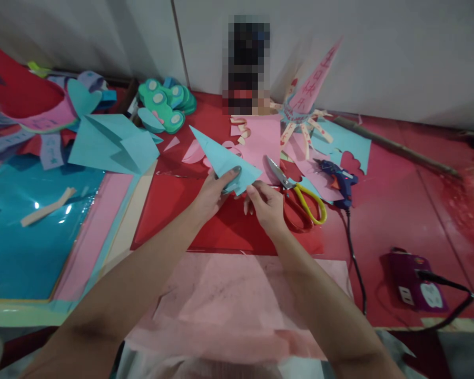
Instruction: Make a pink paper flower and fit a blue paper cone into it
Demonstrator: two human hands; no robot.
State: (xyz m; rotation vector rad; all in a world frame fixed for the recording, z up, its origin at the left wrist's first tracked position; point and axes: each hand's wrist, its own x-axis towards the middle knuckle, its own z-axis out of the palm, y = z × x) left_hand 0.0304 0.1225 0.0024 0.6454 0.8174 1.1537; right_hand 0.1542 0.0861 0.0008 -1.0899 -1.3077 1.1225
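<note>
The light-blue paper sits between my two hands — my left hand clamps it, thumb pressed on top, and the fingertips of my right hand pinch its lower right edge. It is above a red sheet on the red table, scissors just right of it, a pale wall behind. It's folded — one long, sharp point reaching away to the left.

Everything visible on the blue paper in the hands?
The paper is light blue, matte, card-like and folded, tapering to a sharp point at far left. It is tilted, above the table. The left hand grips it, thumb on top; the right hand is at its near-right edge, pinch unclear. Inner folds are hidden.
</note>
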